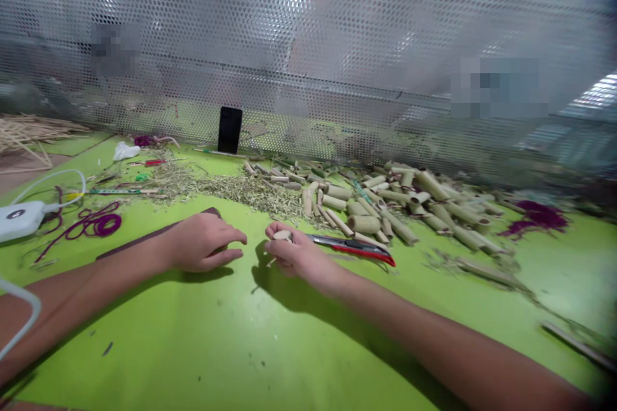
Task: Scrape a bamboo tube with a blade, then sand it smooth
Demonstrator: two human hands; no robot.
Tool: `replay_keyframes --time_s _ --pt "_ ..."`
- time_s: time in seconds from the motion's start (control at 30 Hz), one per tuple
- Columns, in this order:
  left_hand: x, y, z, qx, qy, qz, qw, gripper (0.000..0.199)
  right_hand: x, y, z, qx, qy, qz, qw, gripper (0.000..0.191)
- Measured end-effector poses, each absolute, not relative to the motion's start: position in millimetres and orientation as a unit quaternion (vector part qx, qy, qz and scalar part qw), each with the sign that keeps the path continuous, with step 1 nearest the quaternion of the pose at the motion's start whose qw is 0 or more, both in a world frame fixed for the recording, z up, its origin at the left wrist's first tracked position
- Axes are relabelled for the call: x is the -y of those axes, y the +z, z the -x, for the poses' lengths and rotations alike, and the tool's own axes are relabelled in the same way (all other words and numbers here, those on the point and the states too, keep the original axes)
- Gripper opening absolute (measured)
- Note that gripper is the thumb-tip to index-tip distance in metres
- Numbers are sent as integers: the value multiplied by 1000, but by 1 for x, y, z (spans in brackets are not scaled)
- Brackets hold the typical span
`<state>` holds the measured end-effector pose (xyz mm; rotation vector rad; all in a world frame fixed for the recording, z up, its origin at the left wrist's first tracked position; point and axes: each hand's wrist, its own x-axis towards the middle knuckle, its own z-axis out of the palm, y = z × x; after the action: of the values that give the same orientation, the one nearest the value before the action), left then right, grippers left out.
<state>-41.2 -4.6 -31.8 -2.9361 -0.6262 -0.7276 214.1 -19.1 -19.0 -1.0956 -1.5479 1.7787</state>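
My left hand hovers over or rests on the green table, its fingers and thumb apart with nothing between them. Behind its wrist lies a dark flat strip. To the right, my right hand is closed around a small pale piece of bamboo, whose end shows between thumb and fingers; the rest is hidden. A red and black utility knife lies on the table just beyond the right wrist, its blade end pointing left.
Cut bamboo tubes are heaped at the back right, with shavings spread beside them. A black phone stands against the perforated metal screen. Purple cord and a white power strip with a cable lie at left.
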Motion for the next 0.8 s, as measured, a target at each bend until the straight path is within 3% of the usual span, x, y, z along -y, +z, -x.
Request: replay_keyframes --time_s 0.17,0.5,0.8 --pt "4 -33 42 202 -231 951 30 48 16 -15 -215 609 636 419 221 20" --pt "3 -33 42 200 -218 955 25 43 15 -7 -219 650 617 410 169 20" --pt "4 -34 41 202 -226 952 35 46 13 -17 -218 587 676 391 217 53"
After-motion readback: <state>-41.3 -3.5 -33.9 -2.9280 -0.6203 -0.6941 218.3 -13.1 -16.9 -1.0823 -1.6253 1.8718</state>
